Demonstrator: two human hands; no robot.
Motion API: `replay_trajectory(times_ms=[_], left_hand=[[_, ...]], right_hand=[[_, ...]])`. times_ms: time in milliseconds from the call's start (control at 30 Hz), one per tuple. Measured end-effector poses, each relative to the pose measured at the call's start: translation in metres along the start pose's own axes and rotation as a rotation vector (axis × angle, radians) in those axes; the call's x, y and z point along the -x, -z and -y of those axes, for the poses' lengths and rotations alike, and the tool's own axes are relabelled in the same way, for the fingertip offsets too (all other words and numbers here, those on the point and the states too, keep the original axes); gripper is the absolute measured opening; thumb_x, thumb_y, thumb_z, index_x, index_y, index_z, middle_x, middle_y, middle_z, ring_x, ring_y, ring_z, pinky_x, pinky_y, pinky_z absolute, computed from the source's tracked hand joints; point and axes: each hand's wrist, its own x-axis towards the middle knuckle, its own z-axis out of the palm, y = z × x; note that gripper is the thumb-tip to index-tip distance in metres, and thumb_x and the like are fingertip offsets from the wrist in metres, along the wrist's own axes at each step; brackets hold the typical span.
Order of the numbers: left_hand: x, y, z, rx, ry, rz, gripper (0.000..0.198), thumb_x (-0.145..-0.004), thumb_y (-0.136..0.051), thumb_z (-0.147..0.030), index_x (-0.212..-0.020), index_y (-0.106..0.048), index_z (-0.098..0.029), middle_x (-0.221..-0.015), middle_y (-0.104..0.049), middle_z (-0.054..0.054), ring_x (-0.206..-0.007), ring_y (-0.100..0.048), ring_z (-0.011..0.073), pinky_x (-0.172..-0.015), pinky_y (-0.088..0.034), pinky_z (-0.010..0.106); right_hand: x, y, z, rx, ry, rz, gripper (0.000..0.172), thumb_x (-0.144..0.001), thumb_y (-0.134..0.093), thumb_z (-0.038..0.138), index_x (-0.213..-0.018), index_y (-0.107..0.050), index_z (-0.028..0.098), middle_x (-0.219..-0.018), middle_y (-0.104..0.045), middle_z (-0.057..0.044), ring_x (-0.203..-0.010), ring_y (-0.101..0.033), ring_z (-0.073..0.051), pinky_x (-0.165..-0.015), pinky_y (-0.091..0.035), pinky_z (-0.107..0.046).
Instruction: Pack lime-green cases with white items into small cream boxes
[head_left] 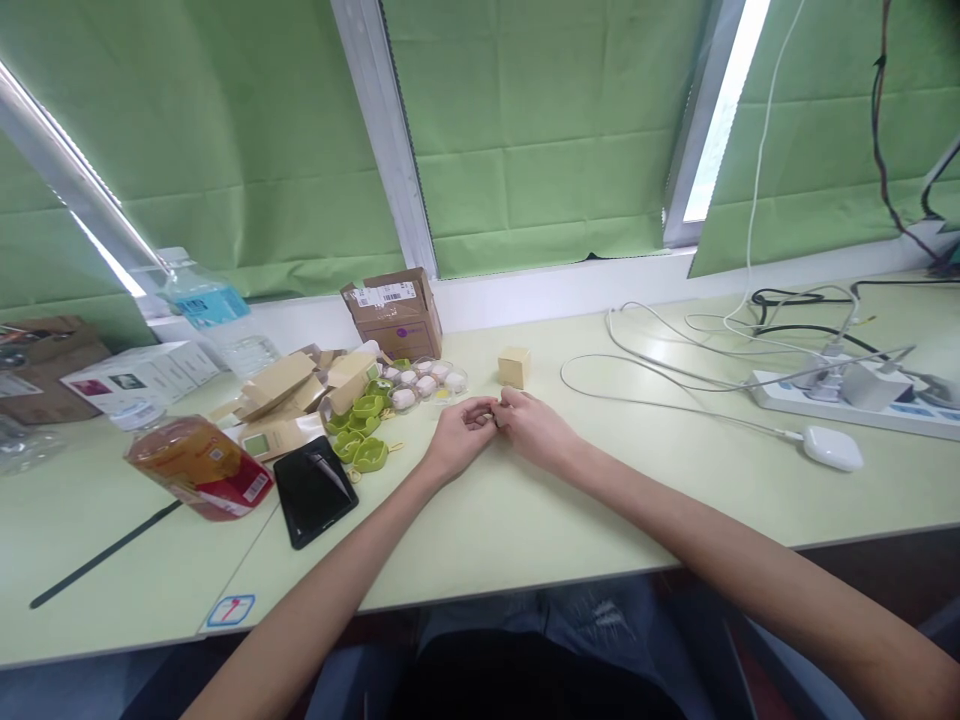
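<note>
Forearms reach in from the bottom edge, elbows cut off. Left hand (459, 437) and right hand (534, 425) meet fingertip to fingertip on the table (615, 500), pinching something too small to make out; grip unclear. Small tan box (514, 366) just beyond them. Green cases (360, 430), black phone (313, 490) and drink bottle (199, 467) to the left.
</note>
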Motion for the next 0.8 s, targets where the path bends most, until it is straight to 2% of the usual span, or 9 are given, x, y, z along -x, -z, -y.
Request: replay_trajectory(times_ms=[267,533,800], left_hand=[[-0.001,-0.002,0.0,0.015,0.004,-0.001,0.035,-0.073,-0.07,-0.019,-0.107,-0.072,-0.011,-0.105,-0.077,0.01,-0.091,-0.071,0.0195,-0.083,-0.058,0.03],[-0.0015,-0.001,0.0004,0.03,0.025,-0.012,0.037,-0.072,-0.072,-0.02,-0.107,-0.072,-0.011,-0.104,-0.077,0.011,-0.092,-0.072,0.0199,-0.084,-0.058,0.03],[-0.0013,0.0021,0.0014,0.023,0.038,-0.005,0.04,-0.071,-0.07,-0.019,-0.111,-0.072,-0.01,-0.11,-0.076,0.012,-0.095,-0.072,0.0207,-0.088,-0.057,0.033]], right_hand=[[-0.0012,-0.0013,0.0031,0.03,-0.015,0.007,0.026,-0.089,-0.052,0.001,-0.109,-0.067,0.008,-0.104,-0.059,-0.012,-0.087,-0.059,-0.021,-0.071,-0.048,-0.03],[-0.0015,0.0013,0.0038,0.043,-0.003,0.03,0.021,-0.092,-0.051,0.002,-0.103,-0.068,0.01,-0.104,-0.06,-0.012,-0.093,-0.058,-0.022,-0.076,-0.048,-0.029],[-0.0015,0.0013,0.0014,0.059,0.007,0.033,0.02,-0.095,-0.051,0.005,-0.105,-0.067,0.01,-0.105,-0.06,-0.012,-0.095,-0.059,-0.022,-0.078,-0.048,-0.029]])
